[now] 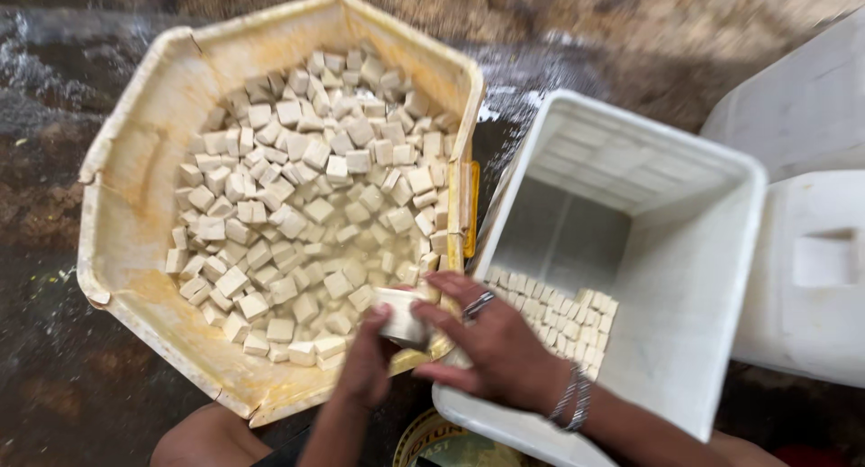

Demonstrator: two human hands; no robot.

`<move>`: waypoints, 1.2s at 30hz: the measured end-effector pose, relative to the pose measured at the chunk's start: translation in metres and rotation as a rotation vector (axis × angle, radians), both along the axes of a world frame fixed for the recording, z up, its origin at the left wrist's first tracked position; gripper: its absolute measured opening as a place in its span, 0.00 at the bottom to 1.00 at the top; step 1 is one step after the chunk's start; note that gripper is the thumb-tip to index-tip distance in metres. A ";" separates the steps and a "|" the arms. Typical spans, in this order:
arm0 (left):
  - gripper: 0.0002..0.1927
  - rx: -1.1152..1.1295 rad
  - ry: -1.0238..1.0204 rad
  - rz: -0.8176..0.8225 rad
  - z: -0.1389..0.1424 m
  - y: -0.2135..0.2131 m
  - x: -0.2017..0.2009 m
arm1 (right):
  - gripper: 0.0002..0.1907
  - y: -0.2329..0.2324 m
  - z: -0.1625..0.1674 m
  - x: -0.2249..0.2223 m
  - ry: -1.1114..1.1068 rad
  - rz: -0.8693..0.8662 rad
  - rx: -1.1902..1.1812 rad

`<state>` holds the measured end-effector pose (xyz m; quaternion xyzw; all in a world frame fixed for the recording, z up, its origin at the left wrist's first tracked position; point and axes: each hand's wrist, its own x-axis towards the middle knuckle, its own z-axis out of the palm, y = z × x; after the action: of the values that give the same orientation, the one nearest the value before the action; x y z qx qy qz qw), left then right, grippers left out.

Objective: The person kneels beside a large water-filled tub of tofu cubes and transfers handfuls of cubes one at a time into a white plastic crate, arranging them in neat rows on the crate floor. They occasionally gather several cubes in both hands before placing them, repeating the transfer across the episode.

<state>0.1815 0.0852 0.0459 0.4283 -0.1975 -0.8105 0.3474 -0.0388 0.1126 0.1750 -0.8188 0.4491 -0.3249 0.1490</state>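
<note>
My left hand [368,359] and my right hand [491,336] meet over the near rim of a yellow octagonal tub [122,206]. Both grip a small stack of white cubes [401,318] between thumbs and fingers. The tub is full of several loose white cubes [306,206]. My right hand wears a ring and wrist bangles and reaches across the corner of a white square bin [685,278]. Rows of neatly packed white cubes [559,318] line the bottom of that bin.
A white container or lid [806,251] stands at the right, against the bin. The ground around is dark, wet and rough. A round yellow-rimmed tin [441,444] shows at the bottom edge, near my knees.
</note>
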 end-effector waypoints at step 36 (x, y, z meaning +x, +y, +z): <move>0.52 0.038 -0.065 -0.776 0.023 0.098 -0.189 | 0.42 0.181 -0.085 -0.145 -0.266 -0.233 0.452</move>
<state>-0.0078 0.1832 0.0691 0.3537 -0.3409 -0.8710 0.0004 -0.1842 0.2940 0.0896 -0.6579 0.5777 -0.3362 0.3469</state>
